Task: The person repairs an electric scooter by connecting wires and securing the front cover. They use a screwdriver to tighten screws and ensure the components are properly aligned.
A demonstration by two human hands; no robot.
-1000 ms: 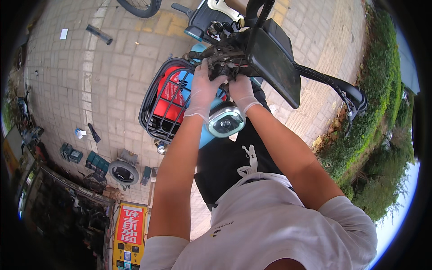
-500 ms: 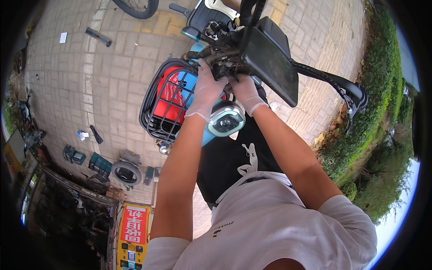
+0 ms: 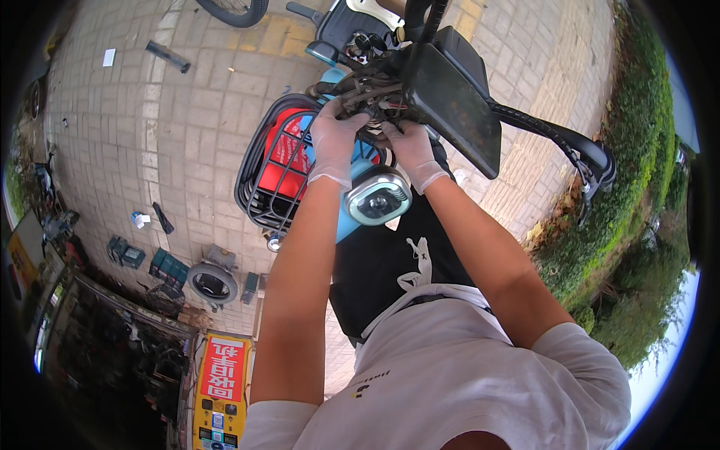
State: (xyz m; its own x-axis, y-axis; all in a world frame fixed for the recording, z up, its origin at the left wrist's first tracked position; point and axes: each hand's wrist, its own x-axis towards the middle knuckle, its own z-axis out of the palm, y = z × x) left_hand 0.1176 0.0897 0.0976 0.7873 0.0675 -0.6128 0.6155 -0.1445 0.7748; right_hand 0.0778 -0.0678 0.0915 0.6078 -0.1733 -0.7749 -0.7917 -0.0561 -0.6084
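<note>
An electric scooter's open front shows a tangle of dark wires [image 3: 375, 97] with a few reddish strands. Both my hands wear thin see-through gloves. My left hand [image 3: 334, 144] reaches into the left side of the tangle, thumb and fingers bent around wires. Close by on the right, my right hand [image 3: 411, 150] pinches wires between thumb and fingertips. Exactly which strands they grip is hidden by the bundle. Below the hands sits the scooter's headlight [image 3: 379, 201] in a silvery, pale-blue housing. Left of it is a black wire basket [image 3: 251, 180] holding something red and blue.
A large dark panel [image 3: 454, 109] stands just right of the wires, near a black handlebar arm [image 3: 551, 133]. On the paving lie a dark bar [image 3: 166, 56], green tool cases [image 3: 169, 266] and a small wheel [image 3: 213, 283]. A hedge [image 3: 637, 180] runs along the right.
My left hand has shifted slightly, its index finger now bent lower into the wires. The right hand stays at the same bundle. The whole view has moved a little.
</note>
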